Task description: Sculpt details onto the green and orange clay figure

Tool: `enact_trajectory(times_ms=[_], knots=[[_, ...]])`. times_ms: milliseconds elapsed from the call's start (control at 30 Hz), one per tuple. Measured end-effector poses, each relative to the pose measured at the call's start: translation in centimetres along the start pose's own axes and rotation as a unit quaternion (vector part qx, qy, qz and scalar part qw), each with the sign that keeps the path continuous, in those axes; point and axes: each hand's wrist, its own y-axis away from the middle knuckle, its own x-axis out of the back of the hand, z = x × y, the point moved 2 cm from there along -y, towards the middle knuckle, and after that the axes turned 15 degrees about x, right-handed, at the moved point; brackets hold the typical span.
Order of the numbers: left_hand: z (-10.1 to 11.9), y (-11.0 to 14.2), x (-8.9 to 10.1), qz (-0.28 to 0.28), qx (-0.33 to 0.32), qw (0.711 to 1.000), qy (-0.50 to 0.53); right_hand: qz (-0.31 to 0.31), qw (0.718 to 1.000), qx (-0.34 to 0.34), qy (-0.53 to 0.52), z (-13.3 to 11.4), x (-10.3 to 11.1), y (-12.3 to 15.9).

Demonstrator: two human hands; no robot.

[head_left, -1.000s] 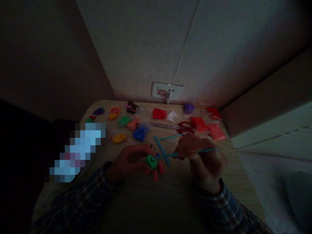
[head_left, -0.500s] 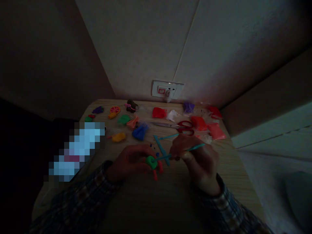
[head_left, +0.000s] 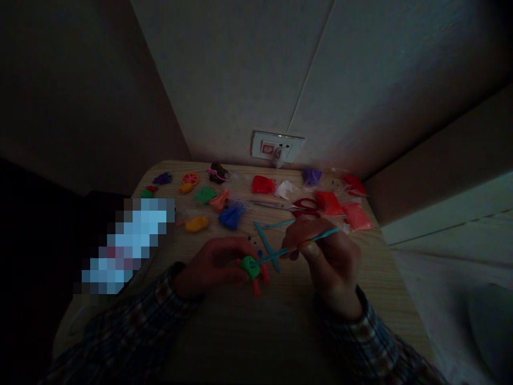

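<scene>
My left hand (head_left: pixel 218 264) is closed on a small clay figure (head_left: pixel 251 268), which has a rounded green part with a hollow and red limb-like pieces (head_left: pixel 257 287) sticking out below. Between the fingers of my right hand (head_left: pixel 326 256) is a slim light-blue clay tool (head_left: pixel 324 233), held like a pen. Its tip touches the hollow of the green part. A second, flatter blue tool (head_left: pixel 264 238) lies on the table behind the figure, near tiny dark-blue clay bits (head_left: pixel 260 252). Farther back rests a thin blue stick (head_left: pixel 280 224), partly hidden by my right hand.
Red-handled scissors (head_left: pixel 280 205) lie behind my hands. Around them are bags of clay, including blue (head_left: pixel 231 217), yellow (head_left: pixel 196 223), red (head_left: pixel 263 184) and pink (head_left: pixel 358 215). A blurred bright screen (head_left: pixel 130 243) stands at the left. A wall socket (head_left: pixel 277 146) is behind the wooden table (head_left: pixel 280 331).
The tool in my right hand has tilted a little and its tip has shifted within the green part's hollow. My left hand keeps its hold on the figure.
</scene>
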Motion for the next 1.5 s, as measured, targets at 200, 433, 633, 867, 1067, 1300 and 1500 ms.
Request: enact_trajectory(times_ms=[200, 433, 633, 867, 1067, 1300, 1500], knots=[[0.18, -0.05, 0.03, 0.032, -0.022, 0.999, -0.018, 0.043, 0.999, 0.024, -0.005, -0.12, 0.28, -0.13], [0.30, 0.25, 0.35, 0.086, -0.057, 0.990, -0.091, 0.038, 0.998, 0.049, -0.004, -0.29, 0.30, -0.34], [0.16, 0.26, 0.46, 0.071, -0.061, 0.984, -0.152, -0.006, 0.998, 0.063, 0.023, -0.35, 0.33, -0.38], [0.20, 0.02, 0.30, 0.082, -0.060, 0.980, -0.170, -0.040, 0.999, 0.032, 0.011, -0.17, 0.40, -0.16], [0.02, 0.33, 0.47, 0.089, -0.069, 0.987, -0.118, 0.033, 0.999, 0.040, -0.014, -0.07, 0.49, -0.39], [0.07, 0.26, 0.29, 0.065, -0.071, 0.991, -0.096, -0.002, 0.997, 0.073, -0.003, -0.26, 0.41, -0.35], [0.01, 0.23, 0.30, 0.073, -0.072, 0.988, -0.119, -0.044, 0.998, 0.042, -0.010, -0.11, 0.21, -0.01]])
